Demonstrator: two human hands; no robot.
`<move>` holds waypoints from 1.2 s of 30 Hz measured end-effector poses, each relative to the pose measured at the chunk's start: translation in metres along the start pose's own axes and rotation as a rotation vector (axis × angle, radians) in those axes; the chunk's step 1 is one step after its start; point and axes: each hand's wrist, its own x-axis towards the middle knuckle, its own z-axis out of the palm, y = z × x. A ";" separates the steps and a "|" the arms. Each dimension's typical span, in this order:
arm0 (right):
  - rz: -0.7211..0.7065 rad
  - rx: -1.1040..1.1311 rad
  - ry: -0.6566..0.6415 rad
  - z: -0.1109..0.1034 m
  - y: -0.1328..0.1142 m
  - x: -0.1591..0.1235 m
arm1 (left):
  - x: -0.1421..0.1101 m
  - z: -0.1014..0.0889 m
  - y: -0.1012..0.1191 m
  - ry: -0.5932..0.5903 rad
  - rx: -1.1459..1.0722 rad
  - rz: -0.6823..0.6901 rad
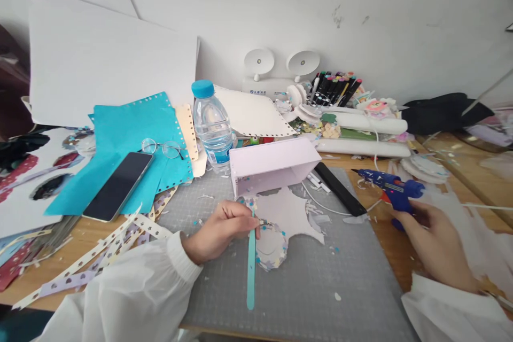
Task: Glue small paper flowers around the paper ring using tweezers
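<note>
My left hand (226,227) is closed in a pinch on a flat turquoise craft stick (251,270), which points down towards the mat's front. Just right of the stick, a round white piece (274,246) edged with small blue and pale bits lies on the grey cutting mat (320,288). Behind it is a white cut-out sheet (286,211) with curved edges. An open-sided lilac box (276,157) stands beyond these. At the right, my right hand (436,243) has its fingers at the handle of a blue hot glue gun (395,187), its nozzle pointing left; some fingers are hidden.
A water bottle (212,128) stands behind the mat. To the left are a phone (118,186), glasses (162,148), turquoise sheets (128,117) and punched paper strips (88,262). A black bar-shaped object (340,189), a white cable and markers (336,88) lie towards the back right.
</note>
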 end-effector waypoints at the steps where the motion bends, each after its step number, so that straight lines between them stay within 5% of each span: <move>1: 0.069 -0.036 -0.056 0.002 -0.004 0.003 | 0.000 0.000 0.000 -0.008 0.006 0.004; 6: 0.157 -0.108 -0.090 0.004 -0.033 0.017 | 0.000 -0.001 0.000 -0.022 0.036 0.033; 12: 0.230 -0.108 0.210 -0.007 -0.077 0.012 | 0.000 -0.001 0.000 -0.056 0.072 0.088; 15: 0.221 0.066 0.242 -0.007 -0.106 -0.001 | 0.000 -0.002 -0.002 -0.058 0.104 0.110; 20: 0.006 0.277 0.085 0.014 -0.137 -0.036 | 0.000 -0.005 -0.003 -0.087 0.250 0.118; 28: -0.388 0.347 -0.176 0.039 -0.142 -0.080 | -0.001 -0.003 0.004 -0.177 0.384 0.074; 36: -0.451 0.319 -0.201 0.038 -0.140 -0.081 | 0.001 -0.005 0.003 -0.178 0.418 0.067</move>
